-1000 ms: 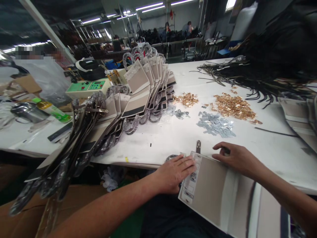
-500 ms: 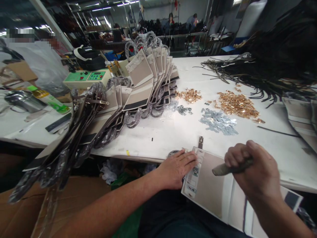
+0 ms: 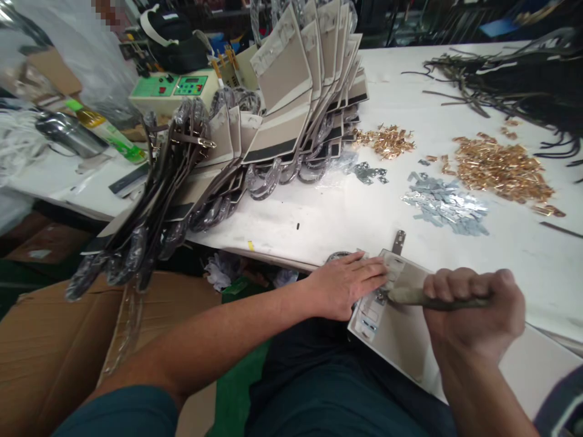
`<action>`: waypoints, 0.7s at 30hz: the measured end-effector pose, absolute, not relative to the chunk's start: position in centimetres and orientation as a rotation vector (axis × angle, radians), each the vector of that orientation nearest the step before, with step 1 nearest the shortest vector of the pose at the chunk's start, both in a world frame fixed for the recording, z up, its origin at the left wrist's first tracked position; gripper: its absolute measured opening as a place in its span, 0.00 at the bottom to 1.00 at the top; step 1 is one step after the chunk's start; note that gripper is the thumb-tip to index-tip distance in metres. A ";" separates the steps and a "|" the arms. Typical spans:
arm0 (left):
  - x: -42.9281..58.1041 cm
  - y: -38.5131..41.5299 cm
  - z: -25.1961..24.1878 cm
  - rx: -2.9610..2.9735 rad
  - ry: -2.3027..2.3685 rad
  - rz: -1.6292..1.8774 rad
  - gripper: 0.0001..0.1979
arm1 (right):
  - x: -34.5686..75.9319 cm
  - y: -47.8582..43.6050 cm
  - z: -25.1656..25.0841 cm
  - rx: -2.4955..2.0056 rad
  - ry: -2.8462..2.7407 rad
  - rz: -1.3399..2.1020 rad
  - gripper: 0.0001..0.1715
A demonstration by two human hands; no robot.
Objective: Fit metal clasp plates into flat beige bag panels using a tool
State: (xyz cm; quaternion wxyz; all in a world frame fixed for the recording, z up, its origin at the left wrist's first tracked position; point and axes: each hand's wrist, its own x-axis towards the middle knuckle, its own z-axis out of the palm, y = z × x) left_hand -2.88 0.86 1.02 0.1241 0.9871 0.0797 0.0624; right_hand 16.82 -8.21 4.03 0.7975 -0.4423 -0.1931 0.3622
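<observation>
And here, at lower right, my right hand (image 3: pixel 476 315) is clenched round a drab tool (image 3: pixel 406 296), its tip right by the metal fitting (image 3: pixel 379 297) on the beige panel (image 3: pixel 406 349), while my left hand (image 3: pixel 344 284) lies flat-fingered across the panel's left edge, silver plates (image 3: pixel 449 205) heaped farther up the frame.

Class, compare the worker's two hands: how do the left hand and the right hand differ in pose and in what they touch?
The left hand lies flattened, fingers extended; the right hand is curled into a fist.
The left hand rests on one end of the panel; the right hand grips a tool.
Both are bare.
</observation>
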 end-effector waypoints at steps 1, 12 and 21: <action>-2.9 0.9 1.0 2.873 0.230 0.182 0.36 | 16.2 -8.3 4.1 -0.947 -0.485 0.741 0.22; -3.0 0.5 0.8 2.857 0.240 0.250 0.40 | 14.2 -8.0 5.1 -1.088 -1.197 0.738 0.25; -2.8 0.6 -0.5 2.847 0.206 0.380 0.31 | 13.3 -6.6 6.8 -1.167 -1.568 0.739 0.29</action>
